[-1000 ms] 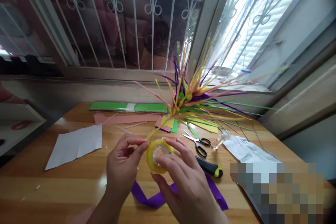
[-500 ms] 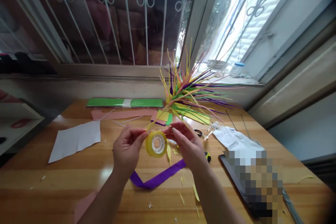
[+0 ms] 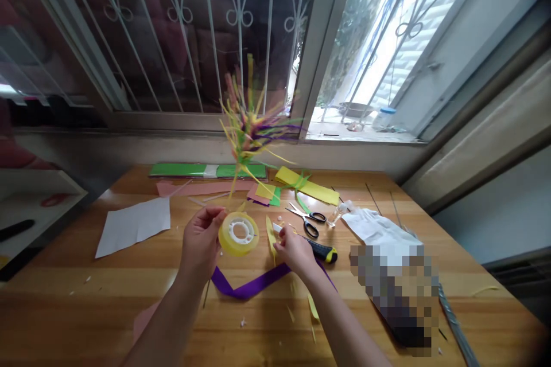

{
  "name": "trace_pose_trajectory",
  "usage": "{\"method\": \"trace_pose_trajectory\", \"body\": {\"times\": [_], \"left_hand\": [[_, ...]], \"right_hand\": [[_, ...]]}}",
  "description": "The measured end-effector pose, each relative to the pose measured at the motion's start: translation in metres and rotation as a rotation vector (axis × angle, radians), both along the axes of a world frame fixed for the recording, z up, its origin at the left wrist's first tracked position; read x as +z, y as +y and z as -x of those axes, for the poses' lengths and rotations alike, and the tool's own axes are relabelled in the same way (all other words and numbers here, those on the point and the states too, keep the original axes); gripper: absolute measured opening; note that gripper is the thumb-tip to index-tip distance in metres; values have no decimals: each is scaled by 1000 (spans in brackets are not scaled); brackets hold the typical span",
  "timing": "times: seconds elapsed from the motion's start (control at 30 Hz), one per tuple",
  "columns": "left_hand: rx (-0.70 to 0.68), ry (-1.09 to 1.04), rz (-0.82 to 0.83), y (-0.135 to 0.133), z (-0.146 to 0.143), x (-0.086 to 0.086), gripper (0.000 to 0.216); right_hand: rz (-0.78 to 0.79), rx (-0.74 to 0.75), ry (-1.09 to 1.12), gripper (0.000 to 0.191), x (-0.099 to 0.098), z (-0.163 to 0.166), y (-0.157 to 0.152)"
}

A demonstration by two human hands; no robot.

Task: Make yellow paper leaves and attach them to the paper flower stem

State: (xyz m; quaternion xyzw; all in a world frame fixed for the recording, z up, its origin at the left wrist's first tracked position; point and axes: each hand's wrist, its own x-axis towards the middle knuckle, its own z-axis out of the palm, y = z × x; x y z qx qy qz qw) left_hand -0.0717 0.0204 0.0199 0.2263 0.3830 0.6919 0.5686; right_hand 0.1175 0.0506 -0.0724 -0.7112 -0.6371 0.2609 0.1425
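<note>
My left hand point(image 3: 201, 236) is closed, pinching a yellow roll of clear tape point(image 3: 239, 233) together with the thin stem of a bundle of coloured paper strips point(image 3: 249, 120). The bundle stands upright above the hand, fanning out in yellow, purple, green and pink. My right hand point(image 3: 294, 250) is pinched shut just right of the roll. A yellow paper strip point(image 3: 271, 236) hangs by its fingertips, and I cannot make out what the fingers grip. Both hands hover over the wooden table point(image 3: 86, 321).
Scissors point(image 3: 307, 219) and a black-and-yellow utility knife point(image 3: 322, 251) lie just beyond my right hand. A purple ribbon point(image 3: 253, 285) lies under the hands. White paper point(image 3: 135, 223), green paper point(image 3: 206, 170), yellow paper point(image 3: 307, 186), a small bottle point(image 3: 336, 215) and a white cloth point(image 3: 379, 229) lie around.
The strip bundle has swung from leaning right to standing upright, further left. My right hand has left the roll and moved down and right. The roll now sits by my left hand.
</note>
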Motion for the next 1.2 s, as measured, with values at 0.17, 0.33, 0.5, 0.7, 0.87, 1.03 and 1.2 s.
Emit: {"method": "trace_pose_trajectory", "body": {"times": [0.17,0.33,0.5,0.7,0.87,1.03,1.2], "left_hand": [[-198,-223,180,-11,8,3,14],[-308,-630,328,-20,21,-5,26],[-299,-985,410,-30,24,-24,26],[-269,-942,444,-38,20,-43,33],[-224,-884,472,-43,14,-41,29],[-196,-772,463,-47,8,-32,26],[-203,-614,333,-51,7,-33,20]], "right_hand": [[17,-29,-88,23,-8,8,-2],[15,-72,-16,26,-15,14,3],[6,-126,245,21,-23,18,11],[-79,-138,724,35,5,22,5],[-404,-210,1088,33,57,49,-16],[-735,57,862,26,90,81,-29],[-774,209,578,26,98,93,-22]]}}
